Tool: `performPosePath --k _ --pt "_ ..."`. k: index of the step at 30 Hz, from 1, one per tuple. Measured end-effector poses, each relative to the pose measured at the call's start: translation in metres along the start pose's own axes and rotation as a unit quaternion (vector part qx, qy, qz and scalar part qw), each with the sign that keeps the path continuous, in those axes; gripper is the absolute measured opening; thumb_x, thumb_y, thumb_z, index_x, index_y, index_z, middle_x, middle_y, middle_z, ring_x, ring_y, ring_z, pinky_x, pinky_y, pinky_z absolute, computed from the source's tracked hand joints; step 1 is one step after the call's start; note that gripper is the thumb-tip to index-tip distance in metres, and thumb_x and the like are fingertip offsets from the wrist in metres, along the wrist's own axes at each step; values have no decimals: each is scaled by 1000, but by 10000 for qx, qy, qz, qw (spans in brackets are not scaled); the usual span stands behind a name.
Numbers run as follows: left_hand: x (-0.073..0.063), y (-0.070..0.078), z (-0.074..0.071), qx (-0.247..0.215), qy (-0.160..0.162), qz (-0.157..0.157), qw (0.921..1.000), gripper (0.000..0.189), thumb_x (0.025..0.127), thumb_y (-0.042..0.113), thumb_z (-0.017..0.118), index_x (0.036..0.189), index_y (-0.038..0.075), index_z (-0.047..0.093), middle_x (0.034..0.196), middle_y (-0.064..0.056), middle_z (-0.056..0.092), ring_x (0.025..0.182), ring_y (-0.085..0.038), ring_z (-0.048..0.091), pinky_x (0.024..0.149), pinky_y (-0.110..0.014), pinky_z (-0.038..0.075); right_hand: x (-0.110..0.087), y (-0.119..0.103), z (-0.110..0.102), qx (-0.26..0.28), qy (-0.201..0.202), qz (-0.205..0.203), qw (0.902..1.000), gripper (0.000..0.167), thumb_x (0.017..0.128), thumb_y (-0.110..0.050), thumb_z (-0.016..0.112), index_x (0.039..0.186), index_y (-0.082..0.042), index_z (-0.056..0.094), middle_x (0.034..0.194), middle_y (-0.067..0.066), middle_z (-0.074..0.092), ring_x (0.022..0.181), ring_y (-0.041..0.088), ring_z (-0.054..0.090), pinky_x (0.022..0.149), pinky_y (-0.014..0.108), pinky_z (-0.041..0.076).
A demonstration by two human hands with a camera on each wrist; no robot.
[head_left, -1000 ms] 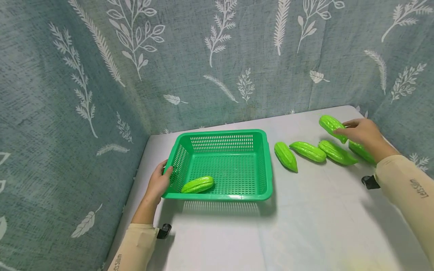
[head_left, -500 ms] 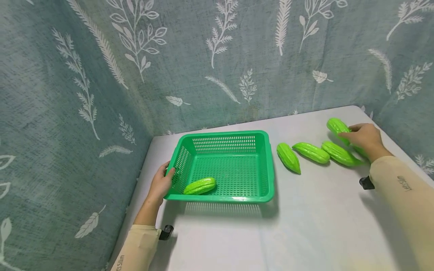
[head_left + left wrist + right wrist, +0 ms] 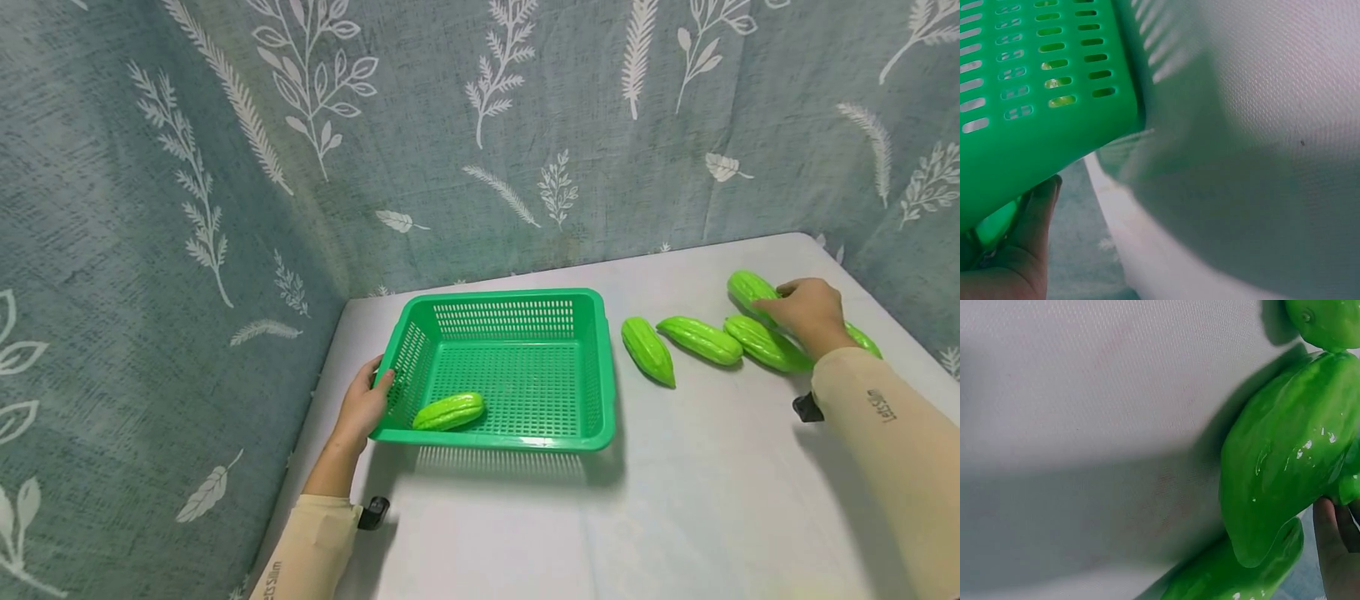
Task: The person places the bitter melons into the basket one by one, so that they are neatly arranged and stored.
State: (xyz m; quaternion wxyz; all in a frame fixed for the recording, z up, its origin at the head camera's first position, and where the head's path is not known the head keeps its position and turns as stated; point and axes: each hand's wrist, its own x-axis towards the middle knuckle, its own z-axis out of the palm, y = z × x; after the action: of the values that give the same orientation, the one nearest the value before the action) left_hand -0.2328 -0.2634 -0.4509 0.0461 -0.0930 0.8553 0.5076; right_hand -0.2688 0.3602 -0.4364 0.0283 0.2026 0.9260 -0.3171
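My left hand (image 3: 365, 402) grips the left rim of a green plastic basket (image 3: 517, 443), thumb over the edge. The left wrist view shows its slotted wall (image 3: 1029, 134) tilted over the tabletop. Inside, at the front left, lies one bright green bitter gourd (image 3: 450, 412). At the far right, my right hand (image 3: 812, 312) pinches another bitter gourd (image 3: 752, 289) by its near end, low behind the row. A gourd (image 3: 767, 343) lies just in front of that hand and fills much of the right wrist view. The right fingers (image 3: 1332, 550) are partly cut off there.
Two more gourds lie between basket and right hand, a slanted one (image 3: 648, 352) and one pointing left (image 3: 701, 340). Beyond the right wrist another gourd (image 3: 862, 340) is partly hidden. A white table (image 3: 510, 525) meets leaf-patterned grey-green curtains (image 3: 420, 167) at the back and sides.
My right hand has lowered its gourd toward the table behind the row. The head view has shifted slightly, moving everything right in the picture. My left hand still holds the basket.
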Motion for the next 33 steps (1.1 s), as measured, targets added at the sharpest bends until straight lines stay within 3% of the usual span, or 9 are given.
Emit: performPosePath --k 11,18,23,28,33 --pt "0 1 1 -95 -61 21 9999 59 110 35 44 161 12 25 153 -22 37 131 -41 43 103 -60 37 -1 1 2 -247 92 -231 9994 64 98 -30 62 131 24 47 131 42 44 122 58 39 100 64 38" --pt "-1 1 3 -88 -67 -14 9999 59 110 36 44 161 11 25 150 -22 40 129 -41 45 101 -60 39 -1 -1 7 -424 92 2 9991 60 97 -25 60 126 26 49 125 42 47 116 54 45 94 61 44" --pt "1 0 3 -92 -33 25 9999 59 110 36 44 160 11 26 149 -22 41 128 -40 46 100 -59 39 -1 -8 2 -412 148 -119 9990 59 97 -24 58 129 26 48 128 43 46 120 58 42 99 63 40" --pt "1 -1 1 -41 9 22 10000 59 109 36 45 160 11 26 150 -22 41 128 -40 45 101 -59 38 -1 -25 -6 149 283 -248 9992 67 100 -33 58 139 19 44 137 41 42 129 59 33 106 64 32" --pt "2 -3 -1 3 28 39 10000 60 109 36 45 160 11 26 151 -22 40 130 -40 45 102 -59 38 -1 -56 -12 926 58 -187 9955 89 95 -54 62 154 6 33 154 32 31 140 52 28 110 62 28"
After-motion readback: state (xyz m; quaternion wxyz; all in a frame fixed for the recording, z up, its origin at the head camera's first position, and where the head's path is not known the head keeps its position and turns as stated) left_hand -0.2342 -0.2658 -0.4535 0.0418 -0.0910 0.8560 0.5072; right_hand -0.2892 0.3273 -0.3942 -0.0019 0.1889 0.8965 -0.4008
